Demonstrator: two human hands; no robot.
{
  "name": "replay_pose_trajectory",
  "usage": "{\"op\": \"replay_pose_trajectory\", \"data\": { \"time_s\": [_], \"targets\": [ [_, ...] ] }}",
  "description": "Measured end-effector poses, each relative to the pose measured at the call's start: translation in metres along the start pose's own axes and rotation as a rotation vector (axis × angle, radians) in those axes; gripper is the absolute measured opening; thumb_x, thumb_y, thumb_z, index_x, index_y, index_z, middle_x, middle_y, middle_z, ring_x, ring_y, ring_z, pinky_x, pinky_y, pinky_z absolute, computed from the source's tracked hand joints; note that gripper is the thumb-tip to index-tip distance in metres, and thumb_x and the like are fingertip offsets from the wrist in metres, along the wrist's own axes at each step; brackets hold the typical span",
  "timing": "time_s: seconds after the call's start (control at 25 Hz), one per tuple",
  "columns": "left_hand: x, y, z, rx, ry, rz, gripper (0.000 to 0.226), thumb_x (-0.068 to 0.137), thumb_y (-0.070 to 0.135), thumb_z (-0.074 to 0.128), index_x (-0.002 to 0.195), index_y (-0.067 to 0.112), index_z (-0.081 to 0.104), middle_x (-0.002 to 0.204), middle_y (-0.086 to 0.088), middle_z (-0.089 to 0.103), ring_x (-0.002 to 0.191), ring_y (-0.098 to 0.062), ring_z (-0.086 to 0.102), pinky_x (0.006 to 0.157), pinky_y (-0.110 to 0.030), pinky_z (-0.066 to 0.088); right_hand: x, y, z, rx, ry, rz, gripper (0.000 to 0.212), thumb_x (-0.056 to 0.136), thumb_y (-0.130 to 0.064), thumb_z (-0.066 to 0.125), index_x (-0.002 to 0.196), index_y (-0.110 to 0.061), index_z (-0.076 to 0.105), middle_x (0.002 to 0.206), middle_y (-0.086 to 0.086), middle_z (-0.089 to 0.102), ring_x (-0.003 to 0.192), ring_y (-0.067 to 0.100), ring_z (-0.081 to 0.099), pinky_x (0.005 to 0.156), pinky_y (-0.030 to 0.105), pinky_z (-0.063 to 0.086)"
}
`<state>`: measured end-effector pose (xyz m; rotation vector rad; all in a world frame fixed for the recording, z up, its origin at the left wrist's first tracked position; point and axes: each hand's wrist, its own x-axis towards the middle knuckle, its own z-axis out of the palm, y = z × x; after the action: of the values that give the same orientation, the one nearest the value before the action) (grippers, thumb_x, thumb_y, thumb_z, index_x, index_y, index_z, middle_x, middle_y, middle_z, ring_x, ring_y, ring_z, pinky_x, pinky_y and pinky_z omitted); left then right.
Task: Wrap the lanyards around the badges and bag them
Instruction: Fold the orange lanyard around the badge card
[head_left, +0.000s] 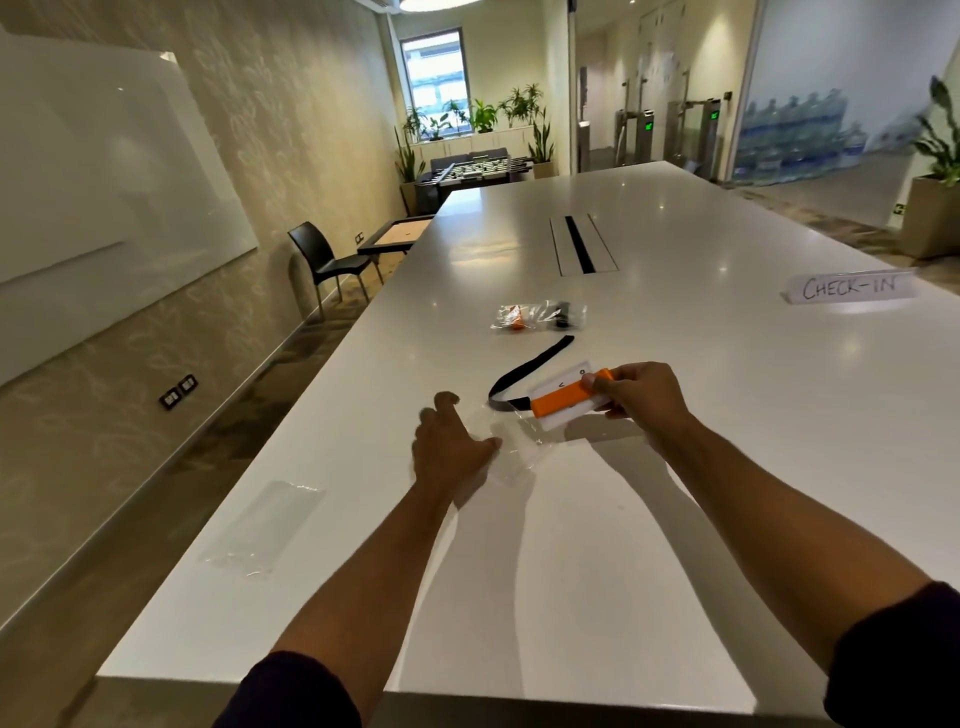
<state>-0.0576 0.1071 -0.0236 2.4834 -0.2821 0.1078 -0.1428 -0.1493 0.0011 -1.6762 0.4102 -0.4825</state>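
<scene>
My right hand (641, 392) pinches a white badge (566, 397) with an orange lanyard wound round its middle, held just above the white table (571, 571). A clear plastic bag (514, 447) lies flat under and left of the badge. My left hand (449, 449) rests on the bag's left edge, fingers spread. A black lanyard (524, 371) curves loose on the table behind the badge. Farther back lies a filled clear bag (540, 316) holding orange and black pieces.
Another empty clear bag (265, 525) lies near the table's left edge. A paper sign reading CHECK-IN (849, 287) stands at the right. A cable slot (582, 244) sits in the table's middle. A black chair (322, 257) stands by the left wall.
</scene>
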Motion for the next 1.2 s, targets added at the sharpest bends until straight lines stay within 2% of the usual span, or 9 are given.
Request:
{"op": "replay_pose_trajectory", "data": {
  "time_s": [0.08,0.12,0.2,0.32,0.56,0.8,0.92,1.08,1.2],
  "targets": [
    [-0.003,-0.001,0.004,0.210,0.216,0.188,0.069,0.069,0.050,0.081,0.125,0.021,0.051,0.121,-0.008,0.051,0.108,-0.030,0.052,0.091,-0.043,0.045,-0.001,0.002,-0.003,0.001,0.002,0.007,0.031,0.079,-0.028,0.087,0.091,-0.002,0.074,0.083,0.014,0.076,0.071,0.023,0.074,0.057,0.026,0.059],
    [-0.004,0.000,0.004,0.210,0.212,0.296,0.057,0.072,0.049,0.078,0.117,0.022,0.057,0.119,-0.005,0.052,0.105,-0.027,0.054,0.090,-0.041,0.046,-0.002,0.003,-0.003,0.002,0.003,0.009,0.031,0.079,-0.028,0.087,0.091,-0.002,0.075,0.082,0.014,0.076,0.070,0.023,0.074,0.056,0.025,0.058],
    [-0.004,0.006,0.005,0.113,0.002,0.410,0.034,0.079,0.049,0.075,0.101,0.025,0.064,0.110,0.003,0.058,0.090,-0.017,0.061,0.083,-0.037,0.053,-0.003,0.004,-0.001,0.007,0.010,0.015,0.029,0.078,-0.028,0.088,0.088,-0.004,0.074,0.080,0.013,0.075,0.067,0.021,0.074,0.055,0.024,0.057],
    [-0.011,0.018,0.009,0.272,-0.264,0.481,0.041,0.078,0.060,0.071,0.096,0.023,0.069,0.099,0.008,0.061,0.081,-0.012,0.061,0.074,-0.033,0.056,-0.005,0.005,0.005,0.009,-0.003,0.017,0.024,0.079,-0.029,0.087,0.086,-0.012,0.072,0.081,0.009,0.075,0.063,0.014,0.074,0.054,0.021,0.056],
    [-0.018,0.029,0.014,0.493,-0.163,0.629,0.023,0.089,0.042,0.061,0.081,0.021,0.062,0.086,0.001,0.057,0.080,-0.023,0.062,0.065,-0.029,0.039,-0.008,0.007,0.008,-0.016,-0.012,0.016,0.021,0.080,-0.031,0.086,0.083,-0.018,0.070,0.087,0.008,0.074,0.069,0.015,0.073,0.054,0.019,0.056],
    [-0.029,0.037,0.022,0.445,-0.030,0.469,0.013,0.087,0.032,0.060,0.077,0.026,0.055,0.076,0.007,0.058,0.073,-0.018,0.060,0.064,-0.027,0.041,-0.010,0.014,0.005,-0.035,0.009,0.036,0.020,0.079,-0.033,0.087,0.078,-0.019,0.072,0.082,0.004,0.075,0.068,0.016,0.073,0.056,0.021,0.059],
    [-0.024,0.042,0.022,0.418,-0.061,0.382,0.007,0.086,0.028,0.066,0.087,0.021,0.069,0.087,0.003,0.070,0.080,-0.020,0.067,0.065,-0.027,0.044,-0.008,0.014,0.003,-0.006,-0.004,0.062,0.027,0.077,-0.027,0.089,0.089,-0.007,0.076,0.085,0.009,0.076,0.070,0.018,0.076,0.063,0.025,0.062],
    [-0.019,0.044,0.022,0.064,-0.018,0.135,0.011,0.086,0.022,0.066,0.083,0.017,0.075,0.080,0.001,0.073,0.076,-0.018,0.068,0.067,-0.027,0.052,-0.008,0.011,0.004,0.049,-0.038,0.063,0.028,0.075,-0.021,0.090,0.088,0.000,0.077,0.080,0.010,0.077,0.066,0.015,0.076,0.059,0.022,0.060],
    [-0.022,0.041,0.026,-0.107,0.024,0.041,0.013,0.087,0.022,0.068,0.076,0.017,0.073,0.067,0.005,0.069,0.061,-0.010,0.067,0.057,-0.021,0.049,-0.010,0.007,0.009,0.008,-0.079,0.024,0.026,0.077,-0.022,0.089,0.087,-0.002,0.077,0.083,0.009,0.077,0.071,0.017,0.077,0.062,0.025,0.062]
  ]
}}
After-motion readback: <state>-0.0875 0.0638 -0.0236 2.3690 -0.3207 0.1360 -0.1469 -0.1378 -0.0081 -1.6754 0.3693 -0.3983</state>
